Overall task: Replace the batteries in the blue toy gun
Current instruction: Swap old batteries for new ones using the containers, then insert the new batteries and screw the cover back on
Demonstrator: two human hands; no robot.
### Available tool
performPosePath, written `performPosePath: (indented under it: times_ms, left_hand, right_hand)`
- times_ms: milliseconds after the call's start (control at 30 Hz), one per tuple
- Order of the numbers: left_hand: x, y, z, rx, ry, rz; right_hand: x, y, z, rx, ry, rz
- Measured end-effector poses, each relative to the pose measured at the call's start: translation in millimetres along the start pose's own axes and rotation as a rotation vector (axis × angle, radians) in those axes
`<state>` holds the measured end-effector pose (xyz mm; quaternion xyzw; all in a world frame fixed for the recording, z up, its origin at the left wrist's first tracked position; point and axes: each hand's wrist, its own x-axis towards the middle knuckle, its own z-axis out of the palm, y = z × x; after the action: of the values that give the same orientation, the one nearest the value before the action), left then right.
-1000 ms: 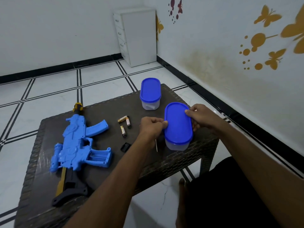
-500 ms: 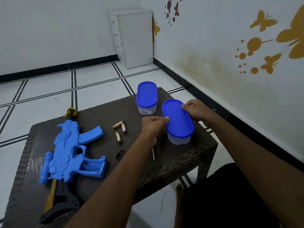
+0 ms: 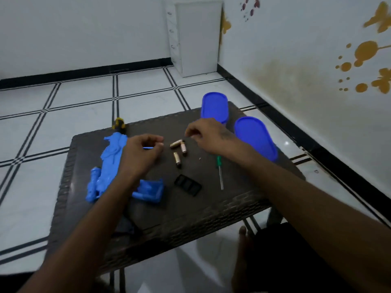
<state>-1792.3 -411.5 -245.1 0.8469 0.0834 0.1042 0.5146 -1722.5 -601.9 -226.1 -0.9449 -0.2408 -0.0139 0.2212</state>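
Looking down at a dark woven tabletop (image 3: pixel 211 210) with both forearms coming in from 6 o'clock. Nearest the front edge sits a small black battery cover (image 3: pixel 187 185), lying flat, and just at its 3 o'clock there's a thin screwdriver (image 3: pixel 220 172) with a green handle, shaft pointing back toward 6.

The blue toy gun (image 3: pixel 110 166) lies flat along the 9 o'clock side of the tabletop, muzzle with the yellow and black tip pointing to 12, its dark stock hanging toward the front edge. The left forearm crosses over its middle, so part of it is hidden.

Next up, three batteries (image 3: pixel 179 152) lie loose near the centre, two touching at the far ends in a sort of V and the third just below them.

The left hand (image 3: pixel 141 153) hovers above the gun at about 10 o'clock of the batteries, fingers curled with thumb and fingertips nearly meeting. Things are blurry, so I can't tell if it's got hold of anything. The right hand (image 3: pixel 208 134) hangs at 1 o'clock of the batteries, fingers curled downward, looks like nothing in it but again too smeared to be sure.

Farther back, two clear tubs with blue lids: the nearer container (image 3: pixel 256 137) at 2 o'clock and the far container (image 3: pixel 214 106) at 12 to 1, partly behind the right hand. Beyond is tiled floor (image 3: pixel 84 98) and a white drawer cabinet (image 3: pixel 196 37) in the corner.
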Motion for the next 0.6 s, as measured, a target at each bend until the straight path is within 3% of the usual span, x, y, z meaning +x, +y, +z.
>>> performPosePath:
  times_ms: [300,467,600]
  left_hand:
    - [-17.8,-63.5,-79.5,0.419,-0.01,0.201]
    - [-13.0,-70.2,-89.3,0.595,-0.228,0.415]
    - [-12.1,-76.1,-87.0,0.568,-0.27,0.371]
  right_hand:
    - [45.0,-19.0,59.1,-0.205,-0.144,-0.012]
    - [57.5,-23.5,64.7,-0.299,-0.191,-0.034]
    - [58.7,-30.3,63.0,-0.347,-0.179,-0.1]
